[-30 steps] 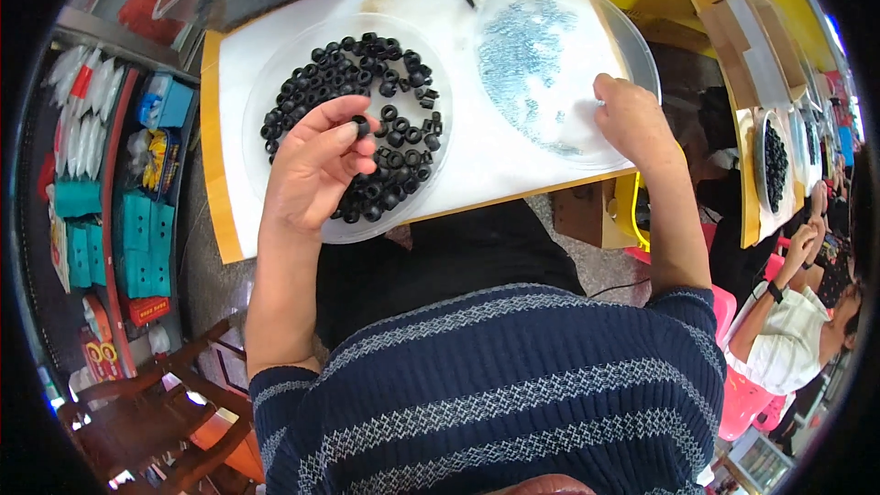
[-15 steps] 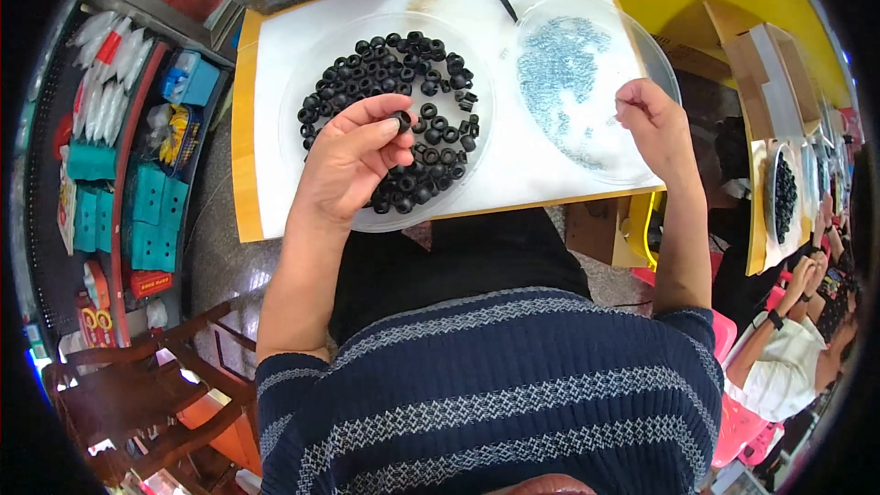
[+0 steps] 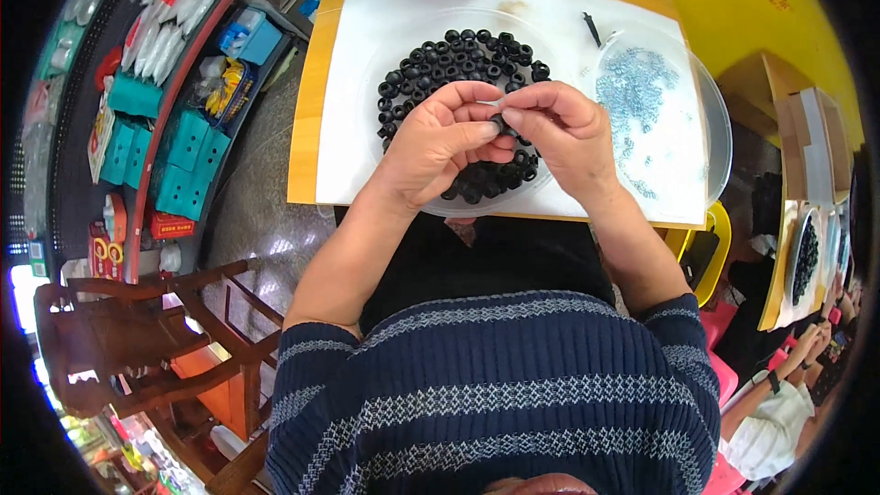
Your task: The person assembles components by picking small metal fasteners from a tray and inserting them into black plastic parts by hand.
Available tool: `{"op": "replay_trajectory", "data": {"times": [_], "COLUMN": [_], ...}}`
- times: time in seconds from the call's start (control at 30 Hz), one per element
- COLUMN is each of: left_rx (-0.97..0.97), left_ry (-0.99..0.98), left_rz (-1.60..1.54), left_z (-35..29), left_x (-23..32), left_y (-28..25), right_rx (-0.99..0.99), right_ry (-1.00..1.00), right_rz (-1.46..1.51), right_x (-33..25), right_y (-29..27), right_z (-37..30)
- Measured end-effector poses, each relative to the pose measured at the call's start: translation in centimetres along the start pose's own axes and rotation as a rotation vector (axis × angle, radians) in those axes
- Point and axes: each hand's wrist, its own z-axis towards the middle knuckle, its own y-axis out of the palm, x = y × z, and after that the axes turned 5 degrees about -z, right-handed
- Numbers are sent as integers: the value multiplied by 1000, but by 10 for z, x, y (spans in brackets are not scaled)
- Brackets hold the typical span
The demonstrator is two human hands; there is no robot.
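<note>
My left hand (image 3: 431, 147) pinches a small black ring-shaped part (image 3: 499, 125) between thumb and fingers. My right hand (image 3: 573, 137) meets it from the right, thumb and forefinger pressed together at the ring. Whatever sits in that right pinch is too small or hidden to make out. Both hands are over a clear round tray (image 3: 431, 26) that bears many black ring parts (image 3: 458, 60), partly covered by my hands. To the right, a second clear round tray (image 3: 720, 160) holds a spread of tiny bluish see-through pieces (image 3: 637, 82).
White sheeting (image 3: 344, 128) covers the wooden table, where a thin black tool (image 3: 591, 29) lies at the back. A shelf with teal boxes (image 3: 188, 165) stands left, above a wooden chair (image 3: 183, 357). At right are a cardboard box (image 3: 811, 147) and a co-worker in white (image 3: 765, 426).
My right hand has moved left from the tray of bluish pieces to the black ring in my left hand. The whole view has shifted, with the table now farther right.
</note>
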Motion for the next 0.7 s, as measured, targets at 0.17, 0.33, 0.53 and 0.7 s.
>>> {"op": "replay_trajectory", "data": {"times": [0.17, 0.33, 0.53, 0.7], "left_rx": [-78, -69, -11, 109], "left_ry": [18, 43, 83, 176], "left_rz": [-105, -144, -124, -47], "left_z": [1, 1, 3, -7], "left_x": [2, 1, 0, 12], "left_y": [-5, -8, -5, -5], "right_rx": [94, 62, -2, 41], "right_ry": [-156, -159, -375, 41], "right_rz": [-111, -35, -261, 66], "right_x": [8, 10, 16, -6], "right_y": [10, 13, 6, -14], "right_z": [3, 1, 6, 12]}}
